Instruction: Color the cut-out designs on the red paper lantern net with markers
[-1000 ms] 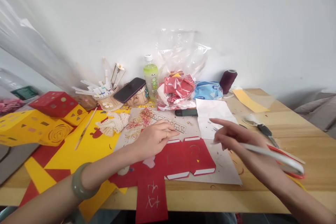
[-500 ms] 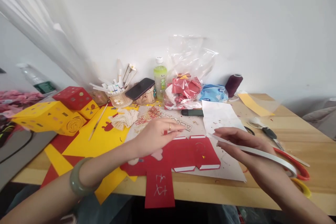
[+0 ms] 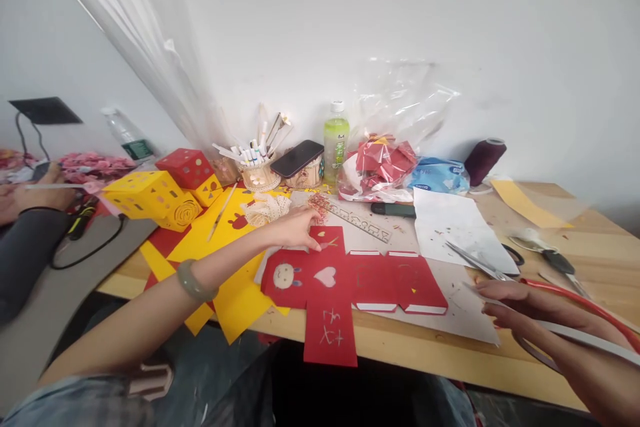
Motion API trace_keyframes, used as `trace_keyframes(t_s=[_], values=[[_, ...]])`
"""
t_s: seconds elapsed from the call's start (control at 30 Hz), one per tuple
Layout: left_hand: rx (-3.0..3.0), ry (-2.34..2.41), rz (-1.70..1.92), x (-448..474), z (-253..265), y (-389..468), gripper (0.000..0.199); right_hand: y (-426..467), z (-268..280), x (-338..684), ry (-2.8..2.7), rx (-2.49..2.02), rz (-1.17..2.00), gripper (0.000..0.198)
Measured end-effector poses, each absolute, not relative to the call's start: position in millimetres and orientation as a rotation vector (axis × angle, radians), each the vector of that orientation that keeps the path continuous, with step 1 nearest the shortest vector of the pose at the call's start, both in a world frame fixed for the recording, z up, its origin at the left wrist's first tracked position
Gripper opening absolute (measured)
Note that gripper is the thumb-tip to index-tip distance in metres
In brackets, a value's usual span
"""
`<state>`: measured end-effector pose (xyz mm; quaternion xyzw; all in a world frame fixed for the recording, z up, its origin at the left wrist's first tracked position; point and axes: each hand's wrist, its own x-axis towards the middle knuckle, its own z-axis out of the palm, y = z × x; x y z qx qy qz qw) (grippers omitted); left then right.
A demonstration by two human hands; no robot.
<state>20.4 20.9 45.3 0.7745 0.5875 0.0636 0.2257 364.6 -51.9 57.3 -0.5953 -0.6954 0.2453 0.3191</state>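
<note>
A red card cutout (image 3: 367, 283), shaped like an unfolded box with white-edged flaps, lies on pale paper at the table's front edge. It bears a pink heart, a rabbit face and pale writing. Over its upper flap is my left hand (image 3: 296, 228), thumb and fingers apart, with nothing visible in them. My right hand (image 3: 560, 317), at the right, pinches the end of a thin white strip (image 3: 583, 337) that runs back over the hand. Scissors (image 3: 477, 263) lie just beyond its fingertips. A red strip (image 3: 585, 303) is behind this hand, partly hidden.
Yellow sheets (image 3: 240, 300) and patterned boxes (image 3: 143, 197) occupy the left. Along the wall stand a marker holder (image 3: 260, 177), a phone (image 3: 297, 159), a drink bottle (image 3: 336, 137), a scrap-filled bag (image 3: 385, 163) and thread (image 3: 485, 160). Another person's hand (image 3: 45, 193) is far left.
The view has swung left, bringing another person's arm into sight. My right hand has moved right with the white strip, uncovering the scissors. My left hand's fingers have bent downward, exposing the rabbit and heart.
</note>
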Motion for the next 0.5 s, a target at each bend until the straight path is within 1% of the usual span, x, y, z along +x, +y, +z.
trace_keyframes(t_s=[0.1, 0.17, 0.27, 0.4, 0.5], values=[[2.169, 1.675, 0.119, 26, 37, 28, 0.07, -57, 53, 364, -1.777, -1.606, 0.73, 0.029], [2.166, 1.711, 0.095, 28, 33, 33, 0.07, -60, 50, 364, -1.784, -1.641, 0.795, 0.031], [2.152, 1.727, 0.082, 30, 34, 41, 0.061, -64, 47, 368, -1.818, -1.699, 0.856, 0.03], [2.104, 1.686, 0.114, 32, 38, 44, 0.048, -68, 44, 375, -1.834, -1.751, 0.808, 0.031], [2.048, 1.61, 0.188, 34, 45, 41, 0.041, -70, 46, 377, -1.843, -1.713, 0.836, 0.033]])
